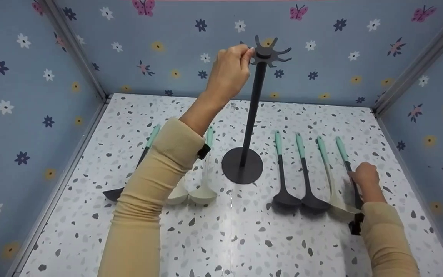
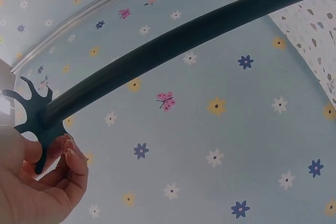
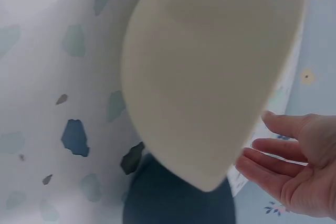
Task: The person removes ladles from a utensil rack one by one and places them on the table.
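Observation:
My left hand (image 1: 230,71) pinches one prong of the hooked top of a black utensil stand (image 1: 253,104). In the left wrist view, thumb and fingers meet around that prong. My right hand (image 1: 367,177) is at the dark shaft of the rightmost ladle (image 1: 342,149), which has a mint handle. In the right wrist view its thumb and fingers are apart and loosely bent. A cream ladle (image 3: 210,77) hides part of that view. To its left lie two black ladles (image 1: 286,199) (image 1: 315,204).
Left of the stand's round base (image 1: 231,167) lie two cream ladles (image 1: 203,194) (image 1: 178,195) and a black ladle (image 1: 113,194), partly behind my left arm. Flowered panels (image 1: 190,34) enclose the speckled white tabletop (image 1: 214,246) at the back and sides.

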Tool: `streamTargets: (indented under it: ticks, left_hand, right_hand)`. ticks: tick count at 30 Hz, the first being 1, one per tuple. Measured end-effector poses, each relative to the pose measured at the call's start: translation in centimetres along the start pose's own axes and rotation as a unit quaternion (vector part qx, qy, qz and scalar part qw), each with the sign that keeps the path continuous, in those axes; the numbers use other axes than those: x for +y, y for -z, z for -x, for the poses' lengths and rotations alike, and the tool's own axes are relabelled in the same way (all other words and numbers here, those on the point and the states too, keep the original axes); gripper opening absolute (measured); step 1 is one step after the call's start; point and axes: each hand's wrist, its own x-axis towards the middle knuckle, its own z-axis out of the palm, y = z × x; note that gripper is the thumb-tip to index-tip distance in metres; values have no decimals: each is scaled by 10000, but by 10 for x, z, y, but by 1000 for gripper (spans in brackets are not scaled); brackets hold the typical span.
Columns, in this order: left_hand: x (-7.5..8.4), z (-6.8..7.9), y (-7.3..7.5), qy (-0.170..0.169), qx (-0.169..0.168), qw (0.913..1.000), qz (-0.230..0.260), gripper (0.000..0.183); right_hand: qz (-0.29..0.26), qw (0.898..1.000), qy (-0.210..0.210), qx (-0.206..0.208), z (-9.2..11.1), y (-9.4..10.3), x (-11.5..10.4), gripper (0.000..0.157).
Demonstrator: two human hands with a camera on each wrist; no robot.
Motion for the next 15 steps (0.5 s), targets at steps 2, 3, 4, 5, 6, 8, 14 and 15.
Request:
streamTargets:
  ticks: [2,3,4,5,6,8,14,15]
  left_hand:
    - [-1,-1,1,44,3,9999,-118,29]
    - [-1,-2,1,55,11,9998,-166,30]
    - [-1,-2,1,57,26,9998,-195,30]
    - [-2,-3,1,60,44,9997,-221,31]
    - [-2,-3,2,57,63,9997,-227,31]
    - [-4,-3,2,47,101,9998,-143,31]
    - [-18,4,3,-230,542,9977,331,35]
    - [-22,6,4,-309,661,9967,345,35]
  right_hand:
    - [-74,9997,213,-42,0,3,-7,41]
    - [-83,9994,338,-48,0,4,-11,42]
    - [-122,9989,445,-71,1,6,-16,44]
    - [-176,9984,523,-81,1,7,-21,45]
    - [-215,9978,628,-79,2,8,-25,46]
    - [-243,9959,871,-57,4,10,-35,47]
    - [-445,9866,1563,160,14,18,-67,48]
    - [-518,9849,1642,208,16,19,-73,49]
